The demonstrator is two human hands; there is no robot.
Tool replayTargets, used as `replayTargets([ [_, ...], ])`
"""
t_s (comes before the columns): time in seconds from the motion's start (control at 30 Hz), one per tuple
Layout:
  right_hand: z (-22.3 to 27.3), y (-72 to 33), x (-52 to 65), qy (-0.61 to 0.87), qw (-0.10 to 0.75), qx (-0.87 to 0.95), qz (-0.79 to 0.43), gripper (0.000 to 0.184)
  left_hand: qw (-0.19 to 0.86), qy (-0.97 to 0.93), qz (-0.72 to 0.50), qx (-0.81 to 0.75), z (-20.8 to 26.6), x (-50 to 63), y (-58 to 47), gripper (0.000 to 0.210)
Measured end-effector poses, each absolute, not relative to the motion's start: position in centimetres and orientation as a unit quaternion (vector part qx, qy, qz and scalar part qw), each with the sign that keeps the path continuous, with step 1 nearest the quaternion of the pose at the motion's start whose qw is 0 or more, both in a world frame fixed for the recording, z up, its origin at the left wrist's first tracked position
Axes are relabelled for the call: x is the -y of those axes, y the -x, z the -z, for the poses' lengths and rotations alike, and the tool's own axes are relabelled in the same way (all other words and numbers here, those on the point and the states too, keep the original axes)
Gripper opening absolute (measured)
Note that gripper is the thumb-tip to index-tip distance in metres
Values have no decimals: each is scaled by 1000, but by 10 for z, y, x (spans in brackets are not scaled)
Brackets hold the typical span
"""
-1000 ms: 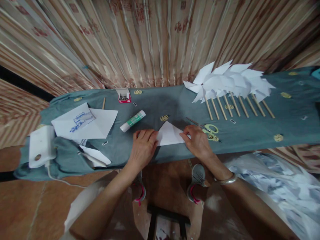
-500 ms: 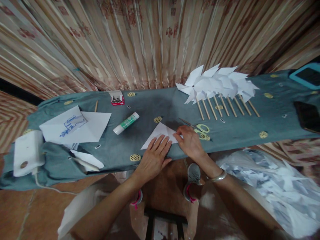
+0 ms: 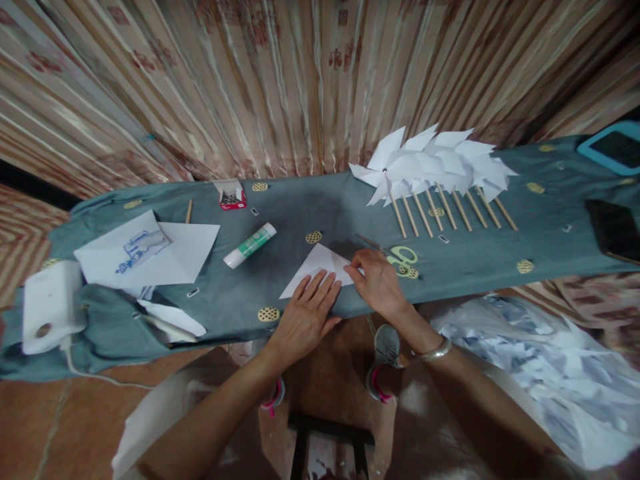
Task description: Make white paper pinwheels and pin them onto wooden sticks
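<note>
A folded white paper triangle (image 3: 319, 261) lies on the cloth-covered table near its front edge. My left hand (image 3: 307, 317) rests flat across the triangle's lower middle, fingers spread. At the triangle's right corner, my right hand (image 3: 377, 281) pinches the paper between thumb and curled fingers. Just beyond that hand are scissors (image 3: 403, 259) with light green handles, their blades pointing left. To the left of the triangle lies a glue stick (image 3: 250, 245) with a green and white label.
White paper pinwheels (image 3: 435, 160) on wooden sticks overlap at the back right. A red box of small metal pieces (image 3: 233, 198), paper sheets (image 3: 193, 253) and a white device (image 3: 53, 307) with a cable stand left. A phone (image 3: 614, 230) lies right. A bag of paper scraps (image 3: 540, 373) sits below.
Both hands stay on the paper triangle in nearly the same pose. The whole view has shifted slightly; nothing on the table has visibly moved.
</note>
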State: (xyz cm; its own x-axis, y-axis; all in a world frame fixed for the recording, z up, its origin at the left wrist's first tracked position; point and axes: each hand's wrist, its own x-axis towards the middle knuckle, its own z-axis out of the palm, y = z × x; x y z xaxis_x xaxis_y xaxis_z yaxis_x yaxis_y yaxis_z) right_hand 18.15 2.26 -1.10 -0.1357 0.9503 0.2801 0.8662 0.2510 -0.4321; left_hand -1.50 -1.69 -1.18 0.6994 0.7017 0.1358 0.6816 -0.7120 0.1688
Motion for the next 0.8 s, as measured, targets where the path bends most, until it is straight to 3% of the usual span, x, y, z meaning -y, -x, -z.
replayTargets([
  [0.33, 8, -178, -11, 596, 250, 761, -51, 24, 45, -922, -87, -374, 11, 17, 15, 60],
  [0.6, 8, -174, 5, 582, 259, 769, -44, 42, 37, -923, -78, -375, 11, 18, 15, 62],
  [0.8, 12, -175, 5, 592, 270, 757, -66, 42, 31, -922, -76, -378, 10, 18, 14, 62],
])
